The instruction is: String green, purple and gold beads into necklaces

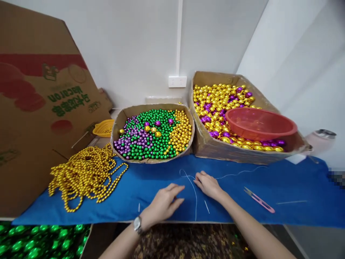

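Thin pale string (pixel 196 196) lies in a loop on the blue cloth (pixel 167 172), with its tail running off to the right. My right hand (pixel 208 184) pinches this string between thumb and fingers. To its left, my left hand (pixel 164 202), with a watch at the wrist, hovers over the cloth, thumb and fingers apart and nothing between them. A short white stick-like piece (pixel 206 207) rests between my hands, and a similar small piece (pixel 139 207) sits left of my left hand. Pink-handled thread snips (pixel 259 200) and a thin needle-like rod (pixel 291 202) are at the right.
Behind my hands stands a cardboard tray (pixel 153 162) of green, purple and gold beads. A larger box (pixel 223 155) of gold and purple beads holds a red basin (pixel 261 124). Gold bead strands (pixel 86 172) pile up at left, beside a tall carton (pixel 27 118).
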The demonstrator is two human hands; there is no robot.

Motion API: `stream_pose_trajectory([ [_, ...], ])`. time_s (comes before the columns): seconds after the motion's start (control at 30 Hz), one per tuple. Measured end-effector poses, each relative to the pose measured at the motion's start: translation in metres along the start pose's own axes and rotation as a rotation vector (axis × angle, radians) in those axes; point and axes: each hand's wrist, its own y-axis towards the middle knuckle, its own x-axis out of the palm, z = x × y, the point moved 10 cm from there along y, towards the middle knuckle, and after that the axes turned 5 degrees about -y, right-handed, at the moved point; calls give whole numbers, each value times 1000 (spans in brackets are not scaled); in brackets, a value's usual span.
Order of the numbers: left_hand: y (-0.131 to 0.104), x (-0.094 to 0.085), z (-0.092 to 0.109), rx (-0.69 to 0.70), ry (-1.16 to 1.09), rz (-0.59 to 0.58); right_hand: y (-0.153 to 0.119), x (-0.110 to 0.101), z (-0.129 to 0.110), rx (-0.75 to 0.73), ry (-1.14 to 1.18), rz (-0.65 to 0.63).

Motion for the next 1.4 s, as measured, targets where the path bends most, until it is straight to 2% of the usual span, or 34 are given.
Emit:
stream_pose_trajectory([
  [0.1, 35, 8, -3, 27, -249, 98, -17, -21, -25, -157, 82, 19],
  [0.17, 50, 18, -3, 45, -259, 75, -28, -41, -25, -193, 122, 63],
  [0.23, 54, 20, 4, 89, -78, 56, -34, -62, -7, -154, 137, 141],
  [0.33, 40, 19, 31, 275, 427, 40, -35, -80, 38, -8, 120, 258],
  [0.4, 26, 27, 48, 428, 684, -25, -32, -81, 66, 91, 95, 301],
  [0.5, 15, 36, 55, 528, 830, -101, -26, -74, 90, 183, 67, 312],
  [0.7, 19, 39, 37, 446, 847, -124, -21, -63, 109, 382, -52, 181],
  [0.8, 19, 37, 31, 419, 829, -120, -22, -63, 115, 427, -88, 130],
  [0.93, 19, 35, 21, 359, 819, -146, -23, -63, 124, 462, -128, 102],
  [1.03, 19, 32, 6, 284, 766, -166, -28, -64, 134, 508, -167, 113],
  [1.1, 18, 20, -14, 161, 626, -144, -32, -67, 142, 527, -216, 138],
  [1.23, 13, -19, -65, -163, 169, 20, -42, -74, 159, 518, -292, 221],
  [1.33, 10, -35, -77, -217, 46, 66, -45, -76, 154, 455, -278, 286],
  [1.4, 10, -39, -76, -252, -116, 99, -45, -76, 130, 362, -220, 352],
])
